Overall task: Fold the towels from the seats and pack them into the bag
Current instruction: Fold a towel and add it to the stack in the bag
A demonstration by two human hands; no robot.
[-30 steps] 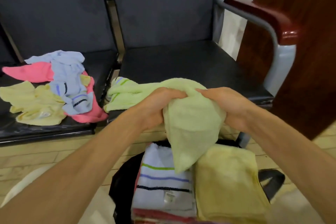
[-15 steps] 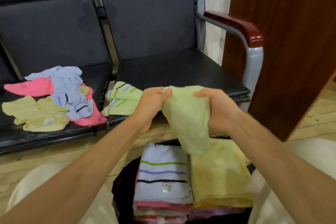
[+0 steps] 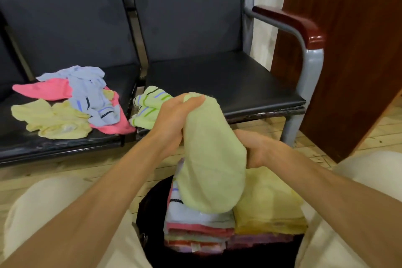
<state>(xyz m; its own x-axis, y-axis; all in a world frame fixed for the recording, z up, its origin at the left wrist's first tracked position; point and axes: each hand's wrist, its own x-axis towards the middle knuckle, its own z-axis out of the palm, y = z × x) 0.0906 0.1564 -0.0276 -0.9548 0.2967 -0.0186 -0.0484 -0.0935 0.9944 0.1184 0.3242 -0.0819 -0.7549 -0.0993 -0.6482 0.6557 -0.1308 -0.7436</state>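
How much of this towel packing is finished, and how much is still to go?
Done: two stacks of folded towels fill the black bag. In hand: the left hand and right hand grip a light green towel over the bag. Left: a loose pile and a green striped towel wait on the seats.

Both bare forearms reach forward from the lower corners and converge at the middle. The left hand sits higher — fingers curled, clenched round the top of the green towel. The right hand sits lower and nearer, fingers wrapped about the towel's side edge, knuckles up.
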